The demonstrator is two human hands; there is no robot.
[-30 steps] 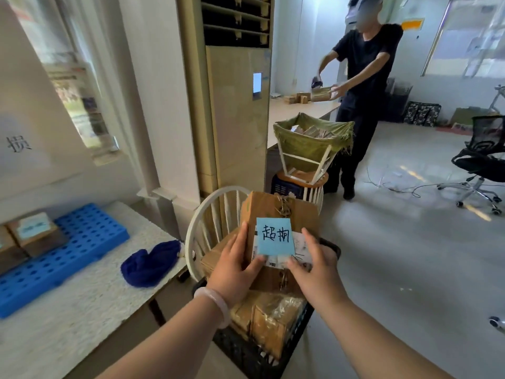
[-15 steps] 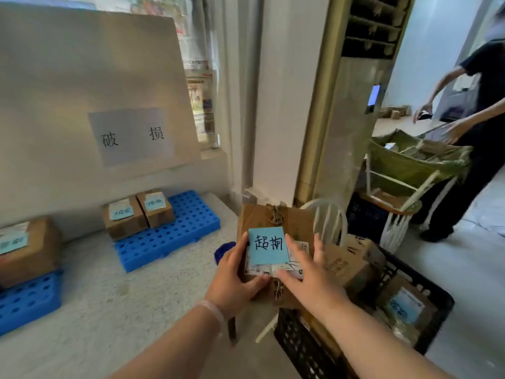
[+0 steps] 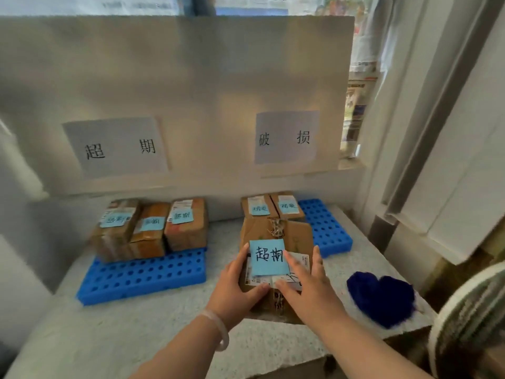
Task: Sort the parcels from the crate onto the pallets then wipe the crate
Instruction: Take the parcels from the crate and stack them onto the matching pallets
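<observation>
Brown cardboard sits between two sets of fingers (image 3: 238, 265). The left hand (image 3: 235, 294) and right hand (image 3: 308, 291) clasp one parcel (image 3: 299, 239) from either side, fingers laid along its edges and thumbs pressed across its face. It is carried above the worktop (image 3: 109, 337), not yet set down. A blue note (image 3: 269, 257) on its face reads 超期, and frayed twine is knotted near its top edge.

Beyond the hands lie two blue pallets. The left pallet (image 3: 142, 274), under a sign (image 3: 117, 147) reading 超期, carries three parcels (image 3: 153, 228) along its back. The right pallet (image 3: 325, 231), under a sign (image 3: 287, 136) reading 破损, holds two parcels (image 3: 273, 207). A dark blue cloth (image 3: 382, 299) lies on the worktop to the right. No crate is in view.

The main risk, as I judge it, is a mis-sort. The parcel hangs nearer the right pallet, while its note matches the left sign. Set straight down, it would land in the wrong group.

On the left pallet only the front strip looks free, so a hurried placing could leave the parcel overhanging the edge or nudge the three behind it. Thumbs dragging over the face could also peel the note.
</observation>
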